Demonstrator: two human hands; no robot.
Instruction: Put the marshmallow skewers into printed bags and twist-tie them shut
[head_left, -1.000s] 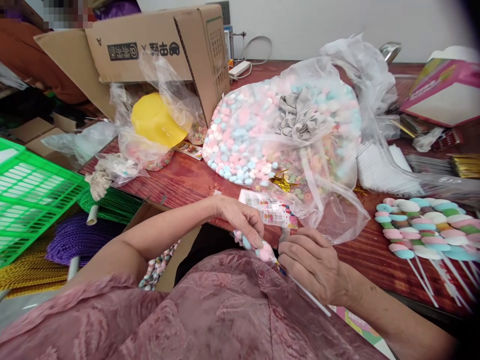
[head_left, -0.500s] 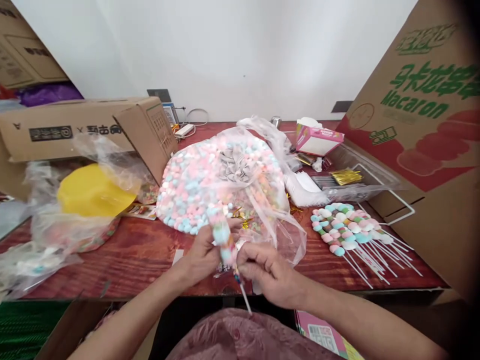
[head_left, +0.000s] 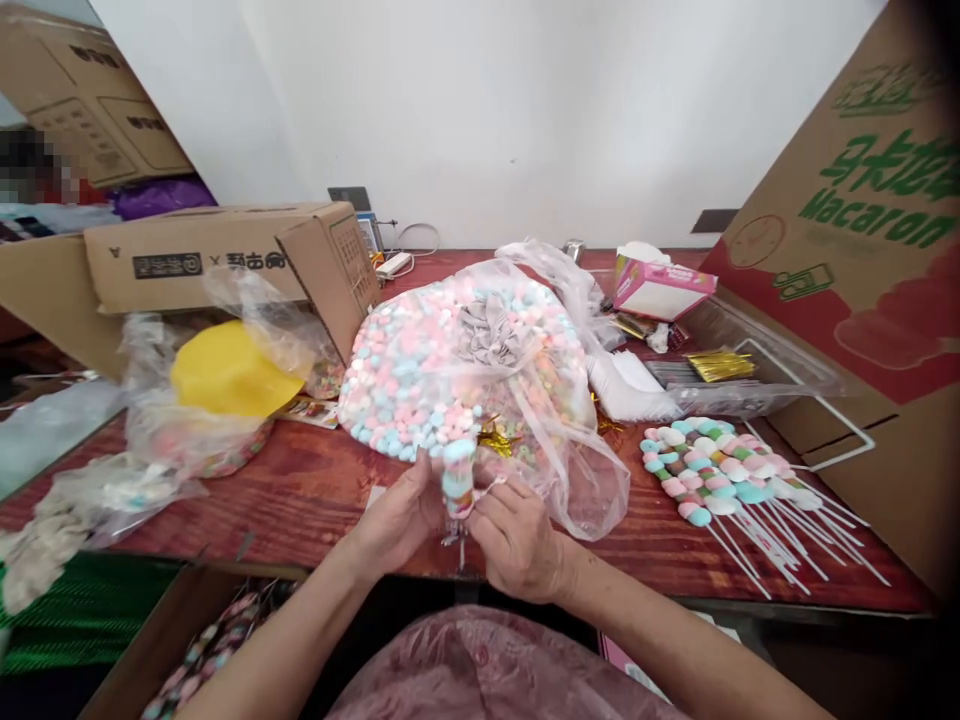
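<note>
A wrapped marshmallow skewer in pink, white and blue stands nearly upright between my hands, its white stick pointing down toward me. My left hand holds it from the left, with the thumb on the near side and the other fingers partly hidden. Closed at its lower right side, my right hand pinches the wrapper near the base of the marshmallows. Just behind them lies a big clear bag of marshmallows, with gold twist ties on its near edge.
Unwrapped marshmallow skewers lie at the right. Behind them are white wrapper sleeves and a clear plastic tray with gold ties. Cardboard boxes flank both sides. A yellow round sheet lies among plastic bags at left.
The skewer has turned from a slant to nearly upright, tipped more toward the camera. My hands stay around it, the right one slightly lower. The camera view has swung a little left.
</note>
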